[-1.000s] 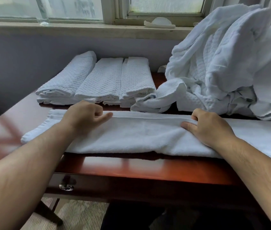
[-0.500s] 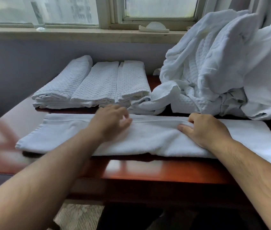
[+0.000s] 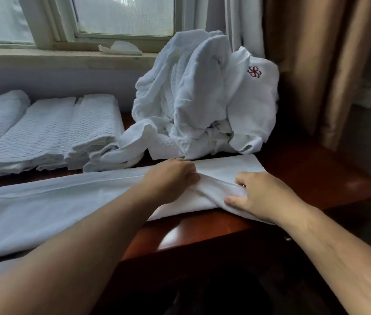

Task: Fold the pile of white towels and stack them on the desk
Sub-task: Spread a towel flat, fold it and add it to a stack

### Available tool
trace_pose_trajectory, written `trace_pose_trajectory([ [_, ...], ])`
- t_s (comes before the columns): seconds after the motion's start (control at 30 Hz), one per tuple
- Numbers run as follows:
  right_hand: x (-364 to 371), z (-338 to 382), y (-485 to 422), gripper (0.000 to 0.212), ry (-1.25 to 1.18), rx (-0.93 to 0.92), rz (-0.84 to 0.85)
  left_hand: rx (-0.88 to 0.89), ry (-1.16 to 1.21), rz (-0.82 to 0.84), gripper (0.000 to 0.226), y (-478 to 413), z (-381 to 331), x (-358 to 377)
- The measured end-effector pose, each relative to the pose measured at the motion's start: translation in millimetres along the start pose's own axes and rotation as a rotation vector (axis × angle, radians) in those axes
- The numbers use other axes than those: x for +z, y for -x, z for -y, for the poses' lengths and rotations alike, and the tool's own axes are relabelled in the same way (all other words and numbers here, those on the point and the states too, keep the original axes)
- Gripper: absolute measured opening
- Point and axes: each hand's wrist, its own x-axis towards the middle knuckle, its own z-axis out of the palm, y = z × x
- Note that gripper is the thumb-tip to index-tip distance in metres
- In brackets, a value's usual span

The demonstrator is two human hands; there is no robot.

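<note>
Task is being judged as partway done. Three folded white waffle-weave towel bundles are being kept side by side at the back left of the glossy reddish-brown wooden worktop, each touching the next. How many towels are lying in each bundle cannot be told.

A long white terry towel, already folded lengthwise into a strip, is being worked along the front edge of the worktop. Its right end is being bunched between both hands. The left hand is being kept on top with fingers curled into the cloth. The right hand is being closed on the gathered fold, thumb below and fingers above. The crosswise folds are being judged as not yet made.

A crumpled heap of unfolded white towels is being left at the back, just behind the hands and touching the nearest bundle, so several more folds are being judged as outstanding.

Labels: a small red embroidered flower-like emblem is being shown on one heap item. No readable writing is being seen anywhere.
</note>
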Motion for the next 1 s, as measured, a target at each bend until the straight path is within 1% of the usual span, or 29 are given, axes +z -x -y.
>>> trace_pose_trajectory([
  [0.07, -6.9, -17.7, -1.0, 0.038, 0.004, 0.039, 0.093, -0.021, -0.009, -0.033, 0.025, -3.3, 2.8, 2.6],
  [0.1, -10.1, -25.1, -3.7, 0.035, -0.025, 0.067, 0.101, -0.027, -0.009, -0.050, 0.025, -4.2, 4.9, 3.1],
  [0.17, -15.6, -37.9, -13.6, 0.030, -0.117, 0.110, 0.034, -0.042, 0.001, -0.078, 0.028, -5.9, 8.3, 3.2],
  [0.3, -21.9, -59.6, -42.1, 0.024, -0.349, 0.190, -0.185, -0.071, -0.005, -0.125, 0.035, -14.7, 12.6, -0.3],
  [0.43, -10.7, -75.5, -72.4, 0.019, -0.558, 0.217, -0.241, -0.100, -0.001, -0.161, 0.036, -27.8, 20.2, 0.3],
  [0.5, -3.2, -78.8, -86.0, 0.015, -0.613, 0.239, -0.252, -0.121, -0.018, -0.158, 0.033, -34.0, 24.6, 3.8],
  [0.6, 10.3, -78.9, -99.2, 0.011, -0.599, 0.250, -0.193, -0.161, -0.037, -0.151, 0.030, -39.8, 30.8, 11.4],
  [0.7, 24.3, -80.2, -103.5, 0.019, -0.510, 0.268, -0.115, -0.162, -0.047, -0.148, 0.031, -38.1, 36.8, 20.4],
  [0.77, 28.0, -79.7, -105.4, 0.025, -0.470, 0.302, -0.113, -0.168, -0.064, -0.147, 0.033, -36.0, 39.8, 25.1],
  [0.9, 29.1, -74.1, -107.8, 0.027, -0.382, 0.365, -0.125, -0.169, -0.076, -0.180, 0.035, -35.1, 39.9, 26.8],
  [1.0, 27.8, -74.0, -106.8, 0.030, -0.378, 0.429, -0.083, -0.174, -0.056, -0.145, 0.032, -29.8, 44.3, 21.7],
])
